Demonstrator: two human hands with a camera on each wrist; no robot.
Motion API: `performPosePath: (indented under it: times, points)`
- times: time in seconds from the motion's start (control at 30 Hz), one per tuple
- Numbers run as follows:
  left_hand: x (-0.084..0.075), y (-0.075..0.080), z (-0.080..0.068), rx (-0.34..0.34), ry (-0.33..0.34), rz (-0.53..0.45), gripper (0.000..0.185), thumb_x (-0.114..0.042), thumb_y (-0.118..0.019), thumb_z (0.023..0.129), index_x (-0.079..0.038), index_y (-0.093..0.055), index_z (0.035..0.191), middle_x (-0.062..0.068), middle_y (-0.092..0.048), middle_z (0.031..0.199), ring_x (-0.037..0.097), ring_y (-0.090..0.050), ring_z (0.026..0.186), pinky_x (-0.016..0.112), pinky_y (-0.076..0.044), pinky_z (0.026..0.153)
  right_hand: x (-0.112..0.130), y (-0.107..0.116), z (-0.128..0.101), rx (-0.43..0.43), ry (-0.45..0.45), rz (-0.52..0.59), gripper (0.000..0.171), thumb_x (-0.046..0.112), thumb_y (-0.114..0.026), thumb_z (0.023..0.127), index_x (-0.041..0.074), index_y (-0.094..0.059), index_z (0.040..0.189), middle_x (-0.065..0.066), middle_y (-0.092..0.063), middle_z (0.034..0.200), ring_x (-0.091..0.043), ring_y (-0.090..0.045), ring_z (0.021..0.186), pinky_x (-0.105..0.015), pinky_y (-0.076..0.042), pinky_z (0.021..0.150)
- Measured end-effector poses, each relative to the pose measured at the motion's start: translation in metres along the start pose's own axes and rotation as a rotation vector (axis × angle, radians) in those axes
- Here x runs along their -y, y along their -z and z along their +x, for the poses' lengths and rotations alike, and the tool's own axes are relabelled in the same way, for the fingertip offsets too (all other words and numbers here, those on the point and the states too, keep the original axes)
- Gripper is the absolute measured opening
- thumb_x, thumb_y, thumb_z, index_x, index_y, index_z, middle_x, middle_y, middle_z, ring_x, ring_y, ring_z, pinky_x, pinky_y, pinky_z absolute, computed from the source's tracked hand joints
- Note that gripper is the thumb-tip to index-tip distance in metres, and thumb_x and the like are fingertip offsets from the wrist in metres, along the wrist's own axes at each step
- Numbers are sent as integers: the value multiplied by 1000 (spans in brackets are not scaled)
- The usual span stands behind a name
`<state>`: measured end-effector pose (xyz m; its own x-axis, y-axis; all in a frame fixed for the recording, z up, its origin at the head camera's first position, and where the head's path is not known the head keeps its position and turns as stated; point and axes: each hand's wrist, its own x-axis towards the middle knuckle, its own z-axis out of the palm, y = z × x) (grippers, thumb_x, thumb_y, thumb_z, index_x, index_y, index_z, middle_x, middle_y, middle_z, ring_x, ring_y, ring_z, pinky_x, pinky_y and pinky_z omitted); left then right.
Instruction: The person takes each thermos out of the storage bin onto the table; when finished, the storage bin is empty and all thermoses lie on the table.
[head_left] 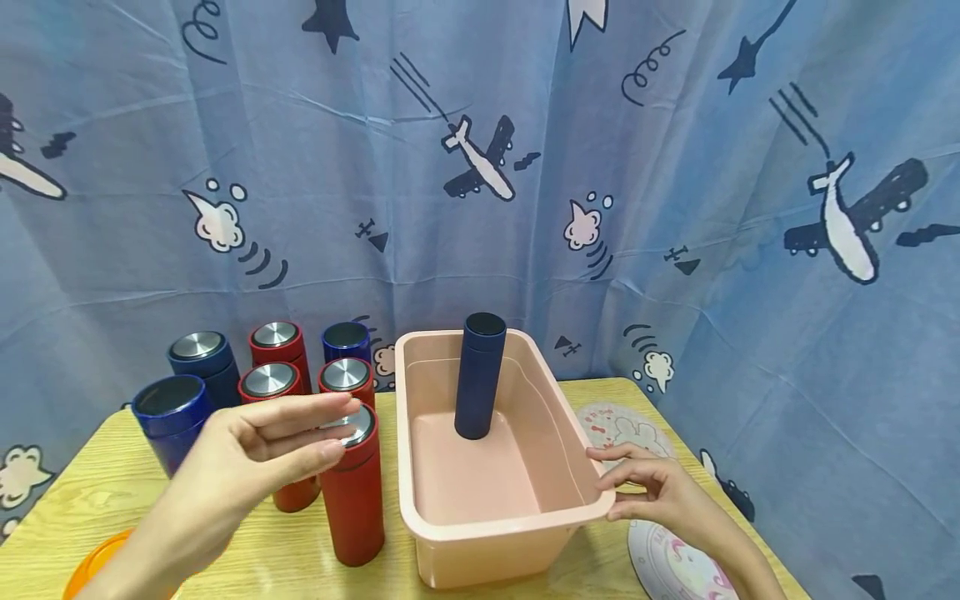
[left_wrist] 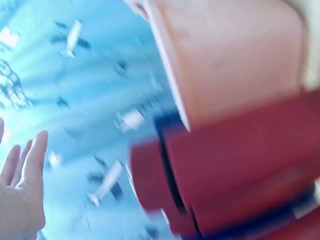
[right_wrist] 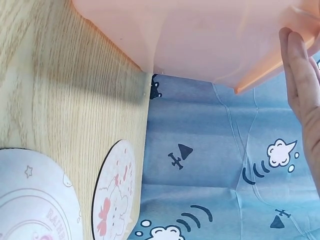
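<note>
In the head view my left hand is raised beside the nearest red thermos bottle, thumb and fingers apart with nothing between them; the fingertips overlap the bottle's silver lid. The left wrist view shows that hand apart from the blurred red bottles. My right hand pinches the rim of a pink plastic bin at its near right corner, fingers over the edge and thumb lower outside. Inside the bin, toward the far end, a dark blue thermos bottle stands slightly tilted.
Several other red and blue bottles stand on the wooden table left of the bin. An orange round item lies near the front left. Two round printed mats lie at right. A patterned blue curtain hangs behind.
</note>
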<state>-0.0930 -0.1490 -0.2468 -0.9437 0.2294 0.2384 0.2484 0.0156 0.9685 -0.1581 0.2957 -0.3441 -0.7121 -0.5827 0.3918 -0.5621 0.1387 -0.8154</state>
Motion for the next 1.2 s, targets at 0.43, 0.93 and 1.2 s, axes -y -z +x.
performPosePath:
  times: [0.43, 0.93, 1.2]
  points:
    - [-8, -114, 66, 239, -2, -301, 39, -2, -70, 85, 4, -62, 123, 15, -65, 121, 23, -63, 109, 38, -54, 88, -2, 1, -3, -1, -3, 8, 28, -10, -67, 81, 0, -69, 107, 4, -56, 132, -3, -48, 121, -21, -55, 78]
    - [1, -156, 166, -94, -37, -507, 35, -1, -69, 86, 1, -63, 121, 17, -65, 119, 21, -67, 101, 38, -54, 88, -5, 2, -1, 6, 35, 23, 29, -11, -67, 80, 0, -69, 107, 2, -56, 133, -4, -47, 122, -20, -54, 77]
    - [38, -158, 205, -274, -76, -515, 36, -4, -71, 86, 1, -64, 121, 15, -65, 119, 20, -66, 105, 36, -49, 96, -2, 1, -1, 14, 15, 44, 29, -12, -66, 81, 0, -69, 108, 1, -55, 134, -4, -47, 123, -21, -54, 75]
